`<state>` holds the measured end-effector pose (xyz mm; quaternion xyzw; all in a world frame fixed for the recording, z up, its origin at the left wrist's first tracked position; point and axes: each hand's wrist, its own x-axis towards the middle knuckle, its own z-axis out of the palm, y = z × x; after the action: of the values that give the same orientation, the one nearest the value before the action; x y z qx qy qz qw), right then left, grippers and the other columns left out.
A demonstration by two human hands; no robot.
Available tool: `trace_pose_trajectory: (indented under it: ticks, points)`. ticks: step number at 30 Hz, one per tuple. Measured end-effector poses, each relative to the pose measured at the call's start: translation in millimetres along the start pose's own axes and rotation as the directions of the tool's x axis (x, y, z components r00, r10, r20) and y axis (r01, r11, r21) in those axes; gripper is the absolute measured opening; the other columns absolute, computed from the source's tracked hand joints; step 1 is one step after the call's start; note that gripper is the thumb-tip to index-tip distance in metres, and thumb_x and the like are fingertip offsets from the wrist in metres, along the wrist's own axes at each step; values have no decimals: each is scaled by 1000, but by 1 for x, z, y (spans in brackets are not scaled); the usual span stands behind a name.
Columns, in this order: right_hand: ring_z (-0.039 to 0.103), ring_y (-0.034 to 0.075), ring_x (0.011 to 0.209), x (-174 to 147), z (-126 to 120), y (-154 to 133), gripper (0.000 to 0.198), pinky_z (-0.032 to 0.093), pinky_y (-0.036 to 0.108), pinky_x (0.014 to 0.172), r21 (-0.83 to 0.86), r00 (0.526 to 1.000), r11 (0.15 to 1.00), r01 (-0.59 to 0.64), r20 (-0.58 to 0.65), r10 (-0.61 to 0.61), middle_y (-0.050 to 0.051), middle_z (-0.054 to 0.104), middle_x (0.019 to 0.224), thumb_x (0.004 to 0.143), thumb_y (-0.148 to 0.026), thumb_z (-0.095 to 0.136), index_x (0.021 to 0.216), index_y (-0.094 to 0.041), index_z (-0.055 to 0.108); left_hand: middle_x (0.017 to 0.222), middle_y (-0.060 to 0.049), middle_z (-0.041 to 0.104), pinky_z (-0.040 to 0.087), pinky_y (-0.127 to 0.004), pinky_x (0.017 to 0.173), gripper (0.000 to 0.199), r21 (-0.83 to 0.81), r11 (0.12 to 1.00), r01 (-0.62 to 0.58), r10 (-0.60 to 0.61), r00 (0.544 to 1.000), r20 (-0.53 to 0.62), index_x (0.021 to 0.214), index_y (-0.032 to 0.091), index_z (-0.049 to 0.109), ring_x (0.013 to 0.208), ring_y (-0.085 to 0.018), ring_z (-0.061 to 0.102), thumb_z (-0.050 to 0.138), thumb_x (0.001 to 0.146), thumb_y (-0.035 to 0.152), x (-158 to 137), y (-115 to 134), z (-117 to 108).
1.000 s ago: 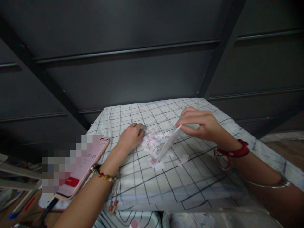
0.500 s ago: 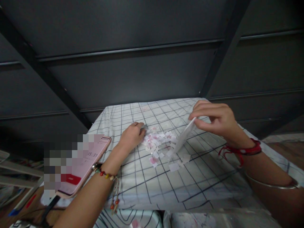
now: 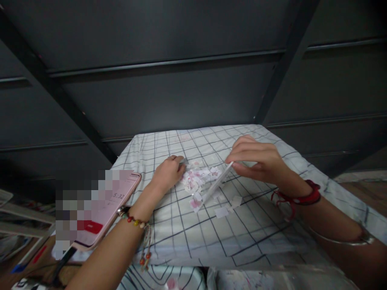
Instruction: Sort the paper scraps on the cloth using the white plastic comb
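A pile of small white and pink paper scraps (image 3: 201,177) lies on the checked cloth (image 3: 169,225). My left hand (image 3: 169,171) rests on the cloth at the pile's left side, its fingers loosely curved and touching the scraps; no held object shows in it. Between thumb and fingers, my right hand (image 3: 256,159) pinches the upper end of a thin white card (image 3: 217,183), seen nearly edge-on. The card slants down to the left, its lower edge at the near right side of the pile. A few loose scraps (image 3: 222,212) lie to the right of that edge.
A pink-cased phone (image 3: 121,197) with a cable lies left of my left forearm. Dark panels (image 3: 169,92) rise behind the table. Below the front edge are a pale tub (image 3: 196,278) and a clear container (image 3: 250,280).
My right hand has moved left and slightly down with the card, whose lower edge has swept left towards the pile. Several scraps near it have shifted left. My left hand has stayed in place.
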<state>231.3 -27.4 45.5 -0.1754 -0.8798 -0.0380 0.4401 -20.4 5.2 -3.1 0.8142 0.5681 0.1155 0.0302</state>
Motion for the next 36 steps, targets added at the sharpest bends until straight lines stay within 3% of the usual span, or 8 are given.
trace_pose_trajectory:
  ticks: [4,8,11,16,20,24,30,36]
  points:
    - [56,13,62,0,-5,0,11,44,34,63,-20,999,1000,20,25,-19,-2,61,63,79,-14,56,74,-23,59,115,-13,58,44,-38,94,28,-40,998,-39,39,999,-8,114,14,56,110,-26,55,47,90,23,-1,1,-1]
    - [56,13,58,1,-7,1,14,44,34,61,-54,998,998,-41,-41,39,-3,60,60,77,-13,56,69,-24,59,142,-13,35,29,-43,108,44,-113,974,-198,197,980,-17,128,18,48,135,-29,26,56,87,32,-6,7,-5]
    - [57,14,60,2,-4,-1,12,45,34,62,-29,999,999,-32,-24,32,-2,62,63,79,-16,56,72,-24,60,148,-11,25,24,-45,110,50,-169,948,-270,282,958,47,131,22,45,139,-30,12,60,85,34,-10,12,-8]
    - [55,13,58,-1,-9,2,15,44,34,62,-57,999,997,-45,17,46,-2,60,59,78,-13,54,69,-24,59,147,-15,27,23,-47,110,53,-192,911,-366,384,920,71,129,18,48,139,-33,12,65,81,34,-11,10,-9]
    - [56,14,58,-4,-16,9,13,45,34,63,-89,994,991,-103,-49,99,-2,60,61,77,-15,56,69,-24,60,145,-14,30,25,-51,109,47,-165,885,-435,445,895,26,127,19,48,138,-34,15,61,85,35,-9,2,-3]
    - [57,14,59,-6,-15,14,12,46,33,62,-121,992,986,-118,19,121,-2,61,61,77,-18,55,68,-23,62,142,-14,34,26,-52,108,42,-132,853,-505,503,863,-51,126,18,48,137,-34,19,54,89,37,-7,-5,2]
    - [57,15,59,-8,-19,18,12,47,34,62,-124,990,982,-144,-17,143,-1,61,62,77,-17,56,69,-24,62,136,-13,40,30,-51,107,35,-60,846,-529,523,847,-95,123,18,50,134,-33,25,49,93,36,-6,-7,4]
    - [58,16,59,-13,-25,23,12,48,35,64,-153,985,975,-161,36,168,-1,60,61,76,-18,56,68,-24,62,133,-14,44,33,-50,105,33,-34,839,-543,539,838,-81,121,16,51,131,-31,31,47,94,34,-5,-6,3]
